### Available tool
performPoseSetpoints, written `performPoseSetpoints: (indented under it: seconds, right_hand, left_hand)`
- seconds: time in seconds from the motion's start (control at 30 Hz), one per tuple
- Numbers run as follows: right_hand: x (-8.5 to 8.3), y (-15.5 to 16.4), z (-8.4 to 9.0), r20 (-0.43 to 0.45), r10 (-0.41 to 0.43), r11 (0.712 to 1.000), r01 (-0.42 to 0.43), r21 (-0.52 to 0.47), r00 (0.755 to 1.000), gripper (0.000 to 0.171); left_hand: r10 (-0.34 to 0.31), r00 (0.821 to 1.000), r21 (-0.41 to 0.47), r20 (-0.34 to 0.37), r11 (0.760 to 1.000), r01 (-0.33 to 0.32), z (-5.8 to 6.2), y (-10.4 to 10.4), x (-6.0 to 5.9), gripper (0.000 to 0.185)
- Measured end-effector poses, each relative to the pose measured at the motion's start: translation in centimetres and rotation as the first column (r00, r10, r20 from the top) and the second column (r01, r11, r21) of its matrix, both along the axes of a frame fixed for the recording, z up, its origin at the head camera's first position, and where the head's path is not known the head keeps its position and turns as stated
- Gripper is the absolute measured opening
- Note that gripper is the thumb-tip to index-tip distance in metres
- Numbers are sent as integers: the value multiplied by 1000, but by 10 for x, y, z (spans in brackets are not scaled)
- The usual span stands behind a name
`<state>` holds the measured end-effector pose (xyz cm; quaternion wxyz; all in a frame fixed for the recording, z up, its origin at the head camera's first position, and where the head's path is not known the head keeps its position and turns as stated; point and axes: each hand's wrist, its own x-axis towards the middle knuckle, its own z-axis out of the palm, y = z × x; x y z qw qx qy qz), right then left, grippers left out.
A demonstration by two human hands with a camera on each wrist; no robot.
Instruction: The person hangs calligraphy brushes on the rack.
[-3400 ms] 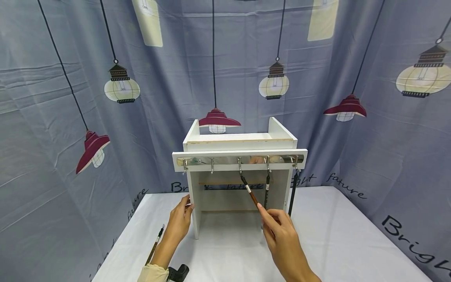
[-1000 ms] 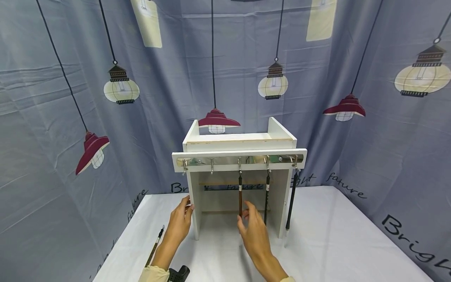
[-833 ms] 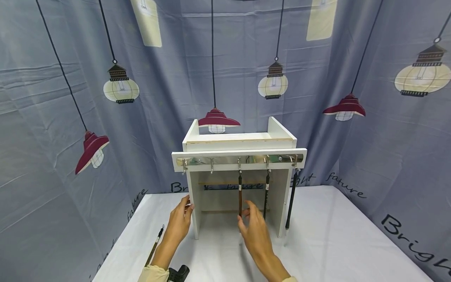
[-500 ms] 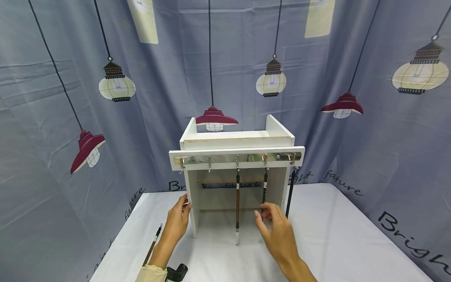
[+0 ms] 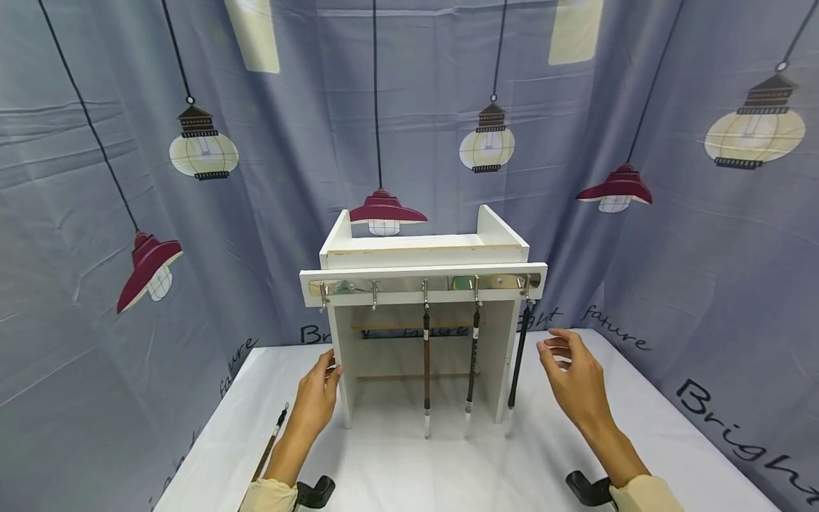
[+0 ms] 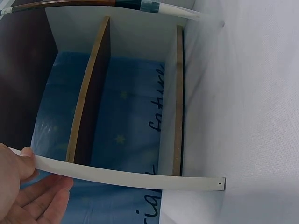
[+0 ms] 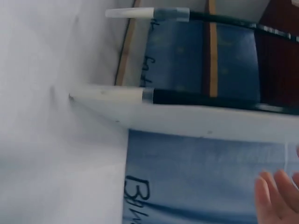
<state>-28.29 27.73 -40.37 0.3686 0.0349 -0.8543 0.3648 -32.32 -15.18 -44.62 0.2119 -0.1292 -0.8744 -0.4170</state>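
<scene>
Head view: the left hand [image 5: 316, 398] pressed relaxed fingers on the white rack's [image 5: 419, 257] left wall at 9 o'clock. The right hand [image 5: 576, 380] hovered loose and empty at 3 o'clock, just beside the rightmost hanging brush [image 5: 517, 355]. Another brush [image 5: 271, 444] lay on the worktop [image 5: 640, 441].

Left wrist view: fingers [image 6: 32, 196] touched the wall's edge.

Right wrist view: fingertips [image 7: 275, 198] hung spread, apart from the brush tip [image 7: 107, 94].

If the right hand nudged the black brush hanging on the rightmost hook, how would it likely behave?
The black brush hangs freely from one hook, so it would probably swing rather than resist. Its thin, straight shaft looks stiff and light. The right hand is apart from it; a firm push might unhook it.
</scene>
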Motion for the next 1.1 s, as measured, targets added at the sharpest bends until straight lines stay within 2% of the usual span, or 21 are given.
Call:
performPoseSetpoints:
  seconds: [0.1,0.17,0.27,0.37,0.57,0.7,0.93,1.1]
  right_hand:
    - [-10,10,-1,160,96,995,-100,14,982,52]
    - [-17,13,-1,261,162,986,-169,6,952,57]
    - [-25,14,-2,363,239,967,-256,-3,900,61]
    - [-31,14,-3,414,300,947,-320,-22,859,63]
    - [-41,14,-9,455,389,916,-387,-103,801,71]
    - [-44,14,-12,472,401,911,-396,-114,785,71]
    - [-46,13,-12,512,360,923,-379,-70,780,70]
    - [-46,13,-12,516,360,921,-385,-62,778,70]
  left_hand:
    - [1,1000,1,2,1000,-1,0,0,0,40]
    - [2,1000,3,1,1000,-2,0,-1,0,40]
    - [3,1000,6,1,1000,-3,0,-1,0,40]
    - [2,1000,11,-1,1000,-2,0,-2,0,40]
    - [-6,1000,10,0,1000,6,0,-1,-1,39]
    - [-4,1000,3,-2,1000,4,-1,0,-2,38]
    - [4,1000,-5,22,1000,-4,-2,-3,-1,39]
    - [31,999,-21,40,999,-30,-8,-12,3,40]
